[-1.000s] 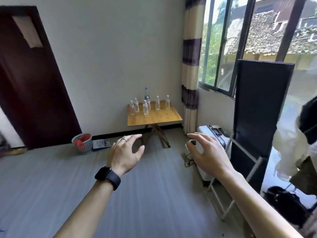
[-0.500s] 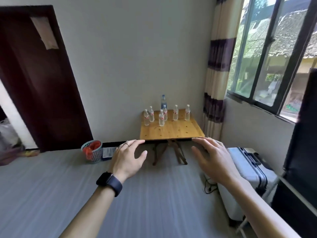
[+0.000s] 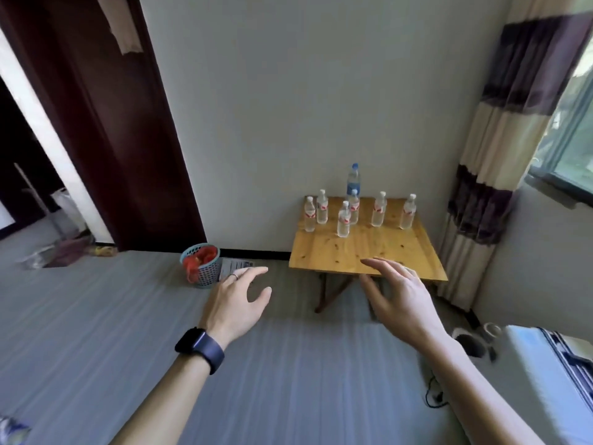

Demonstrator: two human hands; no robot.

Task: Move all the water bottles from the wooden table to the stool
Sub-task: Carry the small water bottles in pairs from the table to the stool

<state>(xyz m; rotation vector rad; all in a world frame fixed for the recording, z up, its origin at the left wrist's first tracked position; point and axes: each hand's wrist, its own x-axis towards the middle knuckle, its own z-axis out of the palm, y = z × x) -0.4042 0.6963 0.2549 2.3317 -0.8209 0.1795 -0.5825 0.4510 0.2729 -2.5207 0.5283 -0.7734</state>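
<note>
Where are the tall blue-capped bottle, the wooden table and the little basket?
tall blue-capped bottle [image 3: 353, 179]: head view, on its blue label.
wooden table [image 3: 369, 248]: head view, bare part of its top.
basket [image 3: 208, 273]: head view, its mesh wall.

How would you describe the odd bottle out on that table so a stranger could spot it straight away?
Look to the wooden table against the wall, left of the striped curtain. Seven bottles stand along its far side. The tall bottle is at the very back, nearest the wall, partly behind a small one; it alone has a blue cap and blue label, while the six small bottles have white caps and red labels.
</note>
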